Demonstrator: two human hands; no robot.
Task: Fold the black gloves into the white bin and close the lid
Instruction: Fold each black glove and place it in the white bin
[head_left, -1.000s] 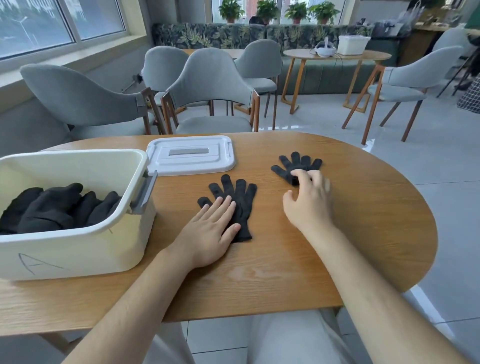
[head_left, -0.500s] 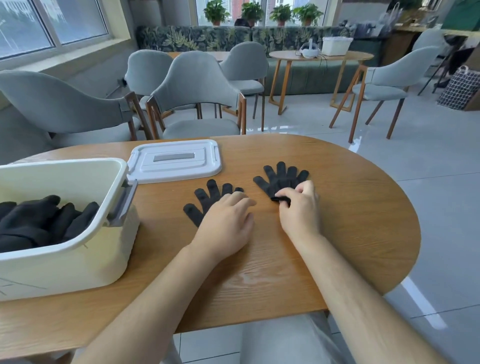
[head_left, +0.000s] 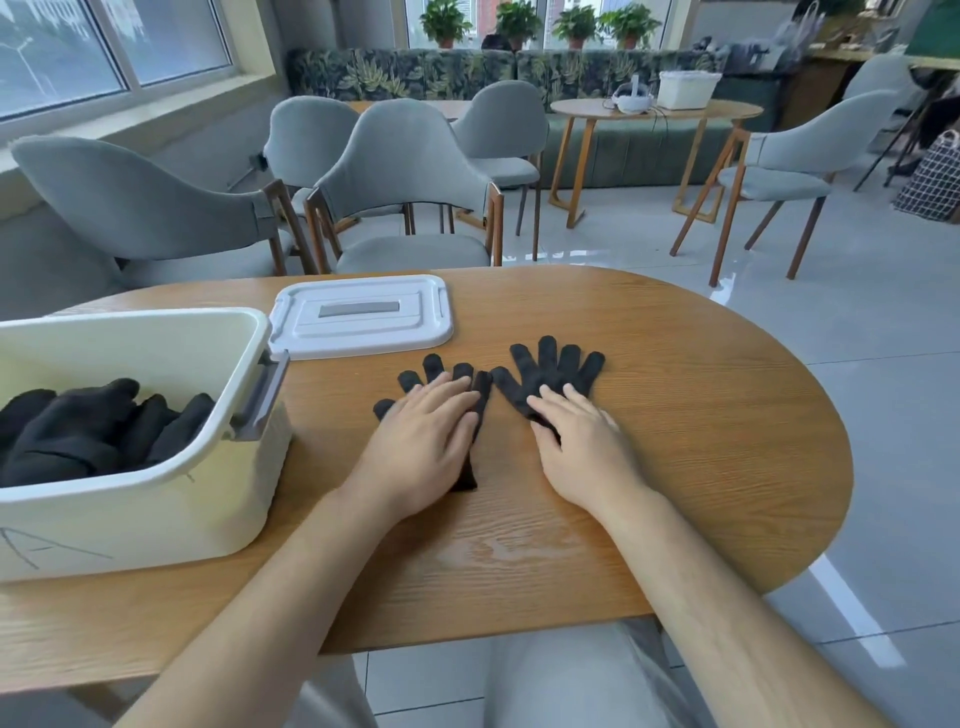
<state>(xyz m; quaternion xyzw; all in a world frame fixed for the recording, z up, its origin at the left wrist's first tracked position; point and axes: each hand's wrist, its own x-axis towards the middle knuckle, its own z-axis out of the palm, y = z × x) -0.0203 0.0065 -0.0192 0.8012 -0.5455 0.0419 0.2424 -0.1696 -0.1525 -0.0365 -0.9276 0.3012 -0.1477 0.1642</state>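
Two black gloves lie flat and side by side on the wooden table (head_left: 701, 441), fingers pointing away from me. My left hand (head_left: 421, 447) rests flat on the left glove (head_left: 480, 395), covering most of it. My right hand (head_left: 582, 447) presses with straight fingers on the palm of the right glove (head_left: 556, 371), whose fingers are spread. The white bin (head_left: 156, 493) stands open at the left with several black gloves (head_left: 88, 426) inside. Its white lid (head_left: 363, 317) lies flat on the table behind the gloves.
Grey chairs (head_left: 410, 176) stand along the table's far side. A second round table (head_left: 654, 111) with a white box is farther back. The table's rounded edge curves off to the right above a tiled floor.
My right hand has dragged the right glove closer to the left glove and flattened out on it. My left hand has gone from loosely curled to flat on the left glove.
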